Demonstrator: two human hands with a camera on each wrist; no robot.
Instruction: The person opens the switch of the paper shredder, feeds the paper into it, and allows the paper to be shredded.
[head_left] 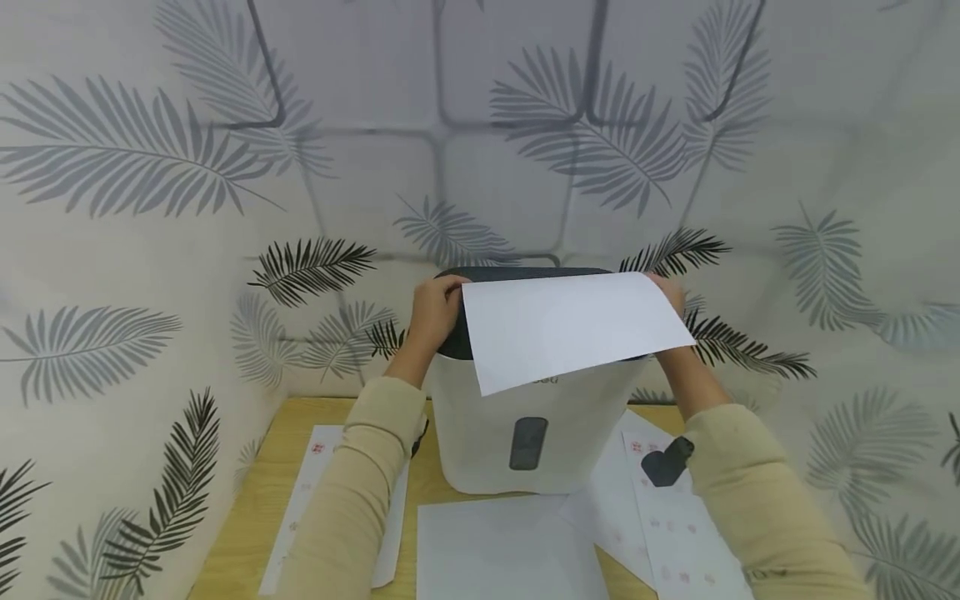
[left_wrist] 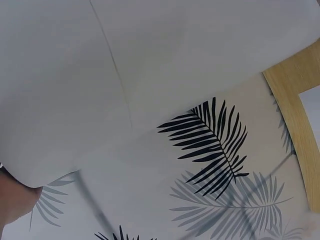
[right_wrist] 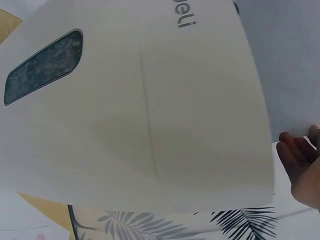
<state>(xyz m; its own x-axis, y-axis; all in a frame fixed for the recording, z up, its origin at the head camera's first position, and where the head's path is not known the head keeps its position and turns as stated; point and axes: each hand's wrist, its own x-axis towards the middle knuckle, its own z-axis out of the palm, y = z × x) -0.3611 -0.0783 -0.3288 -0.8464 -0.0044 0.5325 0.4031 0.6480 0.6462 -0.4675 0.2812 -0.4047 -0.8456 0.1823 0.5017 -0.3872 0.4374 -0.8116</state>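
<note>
A white paper shredder (head_left: 480, 433) with a dark top (head_left: 453, 337) stands upright before me. A blank sheet of paper (head_left: 570, 325) lies slanting over its top, the near edge hanging in front. My left hand (head_left: 433, 317) pinches the sheet's left far corner, beside the dark top. At the right far corner my right hand (head_left: 670, 296) pinches the sheet, partly behind it. The right wrist view shows the right hand's fingers (right_wrist: 295, 152) at the paper's edge. Only a bit of the left hand (left_wrist: 17, 200) appears in the left wrist view.
A blank sheet (head_left: 510, 550) lies on the wooden table (head_left: 247, 525) in front of the shredder. Sheets with red printed marks lie on the left (head_left: 300, 500) and right (head_left: 686, 542). A leaf-patterned wall (head_left: 487, 175) rises close behind. The shredder's dark window (right_wrist: 45, 67) shows scraps inside.
</note>
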